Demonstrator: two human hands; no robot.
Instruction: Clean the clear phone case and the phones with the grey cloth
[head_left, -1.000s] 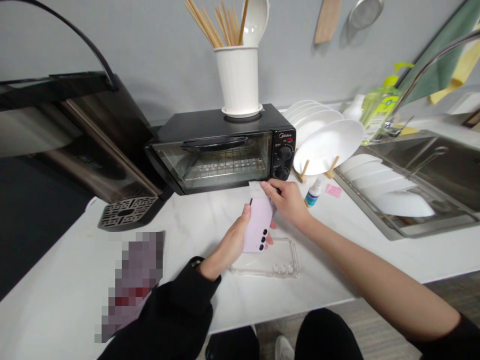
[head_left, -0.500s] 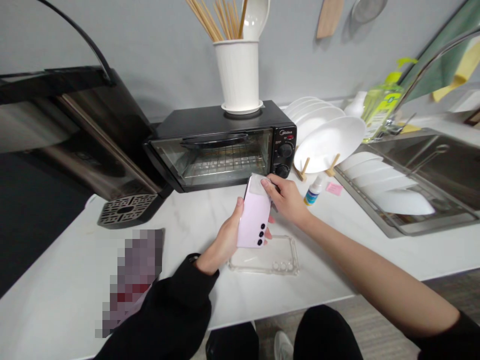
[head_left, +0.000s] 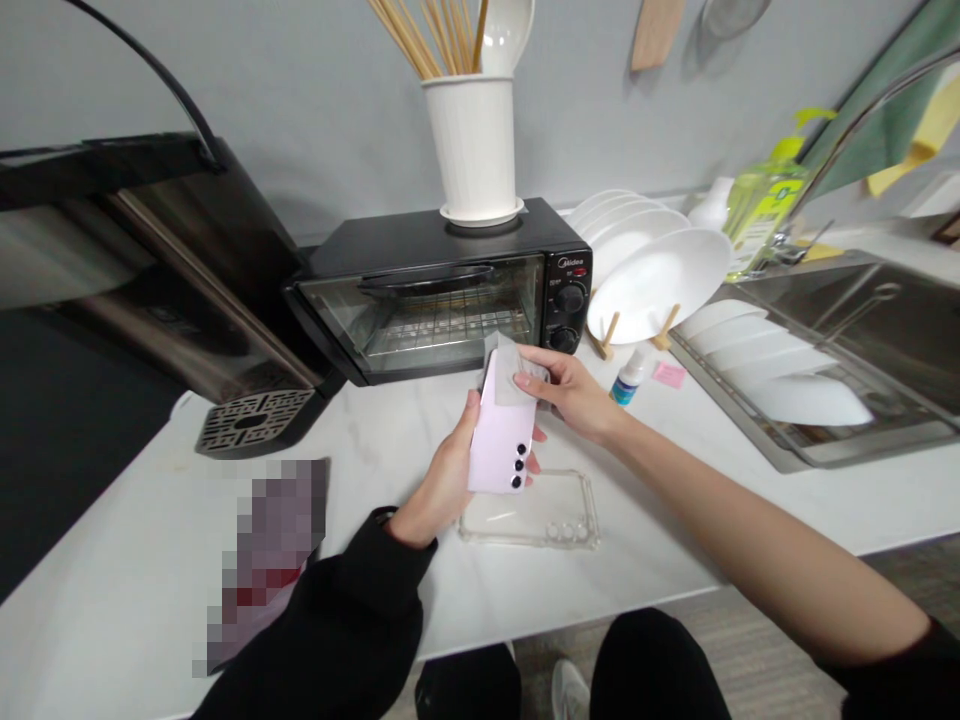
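Note:
A pale pink phone [head_left: 495, 440] lies back side up in my left hand [head_left: 444, 465], with the thumb on one edge and fingertips showing at the other. Its camera lenses are at the end nearer to me. My right hand [head_left: 566, 392] pinches a thin whitish wipe [head_left: 504, 372] against the far end of the phone's back. The wipe folds over the phone's top edge. Beneath the phone, a clear phone case [head_left: 525, 520] rests on the counter, partly covered by my left hand and the phone.
Behind my hands stands a black toaster oven [head_left: 435, 290] with a white cup [head_left: 476, 150] on top. A small spray bottle [head_left: 628, 380] and pink note [head_left: 670, 375] lie right, near racked plates [head_left: 660, 285] and the sink [head_left: 787, 465]. A pixelated item [head_left: 274, 540] lies left.
My right hand has shifted slightly left with the wipe, which now spreads further over the phone's far end and edge. My left hand still holds the phone, moved slightly left.

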